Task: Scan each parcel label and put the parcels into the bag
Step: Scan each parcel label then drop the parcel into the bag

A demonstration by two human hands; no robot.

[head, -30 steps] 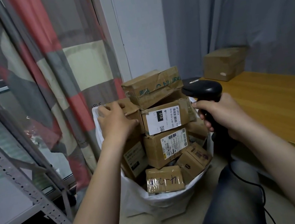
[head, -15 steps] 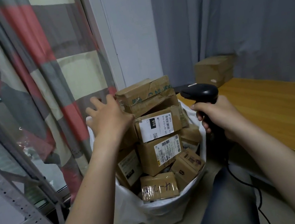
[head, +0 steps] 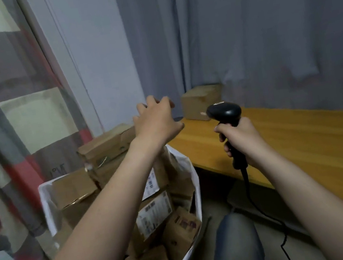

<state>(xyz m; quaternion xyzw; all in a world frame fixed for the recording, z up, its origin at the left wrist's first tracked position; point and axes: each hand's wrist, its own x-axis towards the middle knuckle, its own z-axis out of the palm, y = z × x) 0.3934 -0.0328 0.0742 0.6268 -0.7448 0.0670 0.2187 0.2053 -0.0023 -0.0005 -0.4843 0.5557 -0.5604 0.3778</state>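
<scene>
One wide-angle view only, from the person's head, looking forward and down onto the white bag [head: 46,203] from close above it. The wooden table [head: 310,152] lies right of the bag, the checked curtain [head: 0,90] left of it, the grey curtain [head: 263,35] behind it, across the top

The left arm stretches forward, forearm bare, with the left hand [head: 156,121] up in the air, fingers loosely spread and holding nothing. The right hand [head: 241,140] sits lower and off to the side, fingers wrapped round the handle of an upright scanner [head: 224,111].
</scene>
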